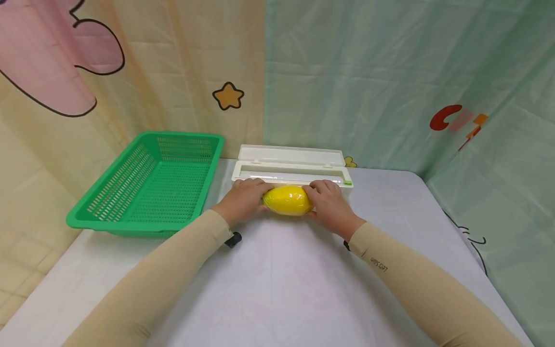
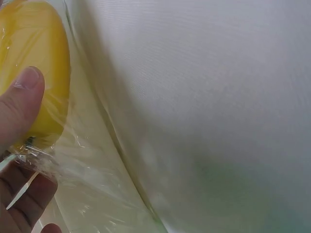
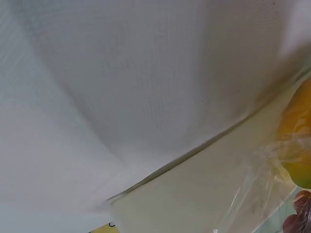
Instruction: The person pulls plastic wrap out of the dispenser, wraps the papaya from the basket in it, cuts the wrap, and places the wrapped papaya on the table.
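Note:
A yellow mango, wrapped in shiny clear cling film, is held between both hands just in front of a white cling film dispenser. My left hand grips its left end; in the left wrist view the thumb lies on the mango, with fingers curled below among crinkled film. My right hand holds the other end. In the right wrist view film trails off the mango, and only some fingertips show.
A green plastic basket stands on the left of the white-covered table. The dispenser's lid is raised at the back, and a green slider sits at its right end. Patterned curtains hang behind and at the right.

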`<state>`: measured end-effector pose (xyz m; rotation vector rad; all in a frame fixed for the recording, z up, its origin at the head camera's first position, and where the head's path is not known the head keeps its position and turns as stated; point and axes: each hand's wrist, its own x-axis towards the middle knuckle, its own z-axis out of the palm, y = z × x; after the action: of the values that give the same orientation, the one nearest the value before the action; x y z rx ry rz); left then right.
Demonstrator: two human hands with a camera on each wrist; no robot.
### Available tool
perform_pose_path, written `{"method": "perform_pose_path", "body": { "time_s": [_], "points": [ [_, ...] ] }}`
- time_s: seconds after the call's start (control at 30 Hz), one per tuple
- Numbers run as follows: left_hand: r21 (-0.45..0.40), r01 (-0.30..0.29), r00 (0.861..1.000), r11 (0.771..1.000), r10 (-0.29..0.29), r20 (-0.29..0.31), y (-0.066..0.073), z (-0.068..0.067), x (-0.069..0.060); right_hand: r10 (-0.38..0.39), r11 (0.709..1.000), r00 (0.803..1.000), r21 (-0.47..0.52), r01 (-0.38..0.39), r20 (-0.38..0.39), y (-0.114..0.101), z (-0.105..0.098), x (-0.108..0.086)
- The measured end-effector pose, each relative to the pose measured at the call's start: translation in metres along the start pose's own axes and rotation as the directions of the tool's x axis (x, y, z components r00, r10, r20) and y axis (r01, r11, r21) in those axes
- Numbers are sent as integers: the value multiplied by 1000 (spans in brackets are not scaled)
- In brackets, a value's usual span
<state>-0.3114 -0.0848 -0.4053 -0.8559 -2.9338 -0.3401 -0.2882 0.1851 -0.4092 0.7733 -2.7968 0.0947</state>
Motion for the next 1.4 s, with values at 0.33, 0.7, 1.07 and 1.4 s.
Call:
{"method": "perform_pose_path", "body": {
  "time_s": [0.33, 0.7, 1.07, 1.4],
  "points": [
    [-15, 2, 1000, 1000, -2, 15, -1, 0, 1, 21, 1000, 999, 20, -22, 32, 1, 3, 0],
    [-71, 26, 1000, 997, -26, -1, -1, 2, 2, 32, 996, 997, 85, -37, 66, 4, 6, -1],
    [-30, 46, 998, 999, -44, 37, 1, 1, 6, 13, 996, 995, 88, -21, 95, 6, 4, 2],
    [-68, 17, 999, 998, -15, 30, 0, 0, 5, 10, 992, 992, 122, -25, 125, 9, 7, 3]
  ]
}}
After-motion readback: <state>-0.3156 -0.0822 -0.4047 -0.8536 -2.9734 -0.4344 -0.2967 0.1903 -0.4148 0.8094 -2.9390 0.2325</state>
